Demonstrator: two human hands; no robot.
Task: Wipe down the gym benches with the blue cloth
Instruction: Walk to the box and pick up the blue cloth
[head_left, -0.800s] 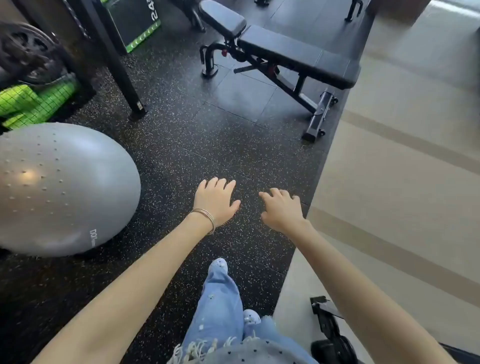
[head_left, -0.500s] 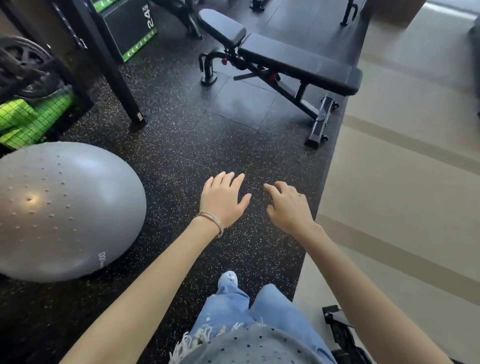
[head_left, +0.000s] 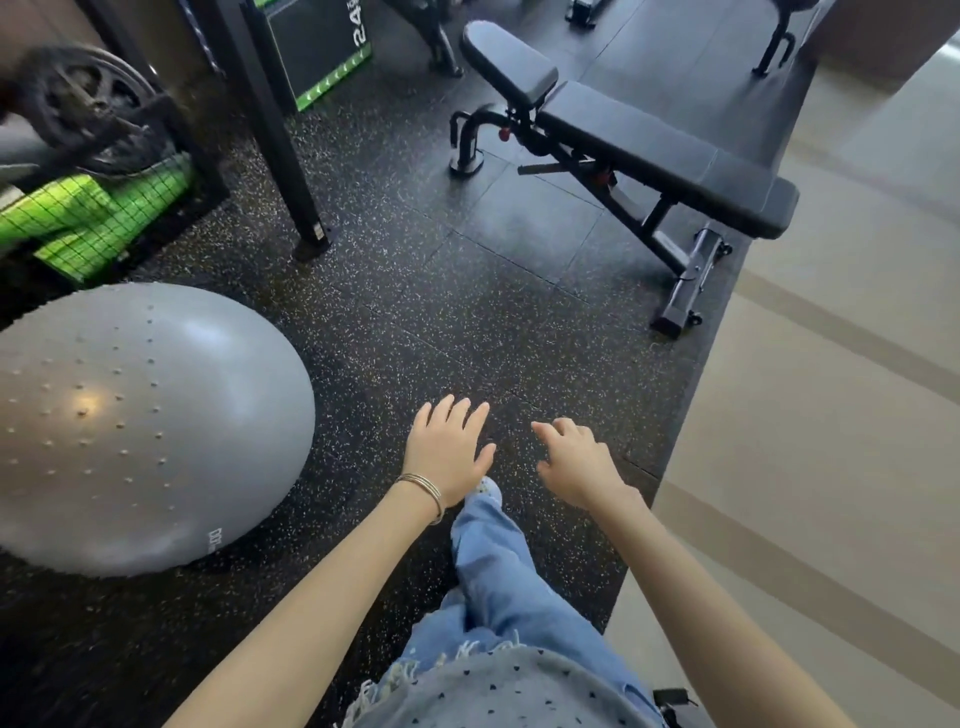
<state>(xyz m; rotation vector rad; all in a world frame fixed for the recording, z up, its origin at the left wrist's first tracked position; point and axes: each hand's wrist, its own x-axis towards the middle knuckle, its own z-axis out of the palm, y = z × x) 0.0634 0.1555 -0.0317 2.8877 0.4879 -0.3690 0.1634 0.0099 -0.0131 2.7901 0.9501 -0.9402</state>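
Both hands, left hand (head_left: 447, 457) and right hand (head_left: 576, 467), hang released and empty over the rubber floor (head_left: 441, 312). No blue cloth is visible; the gym bench (head_left: 649, 150) stands well ahead. Reaching it clothless would stall wiping.

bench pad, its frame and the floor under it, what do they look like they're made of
Bench pad: black vinyl or leather-like upholstery, by its soft sheen and rounded, padded edges. Frame: probably painted steel tube, matte black and straight-edged. Floor: looks like rubber tiles, black with pale flecks and visible seams between squares.
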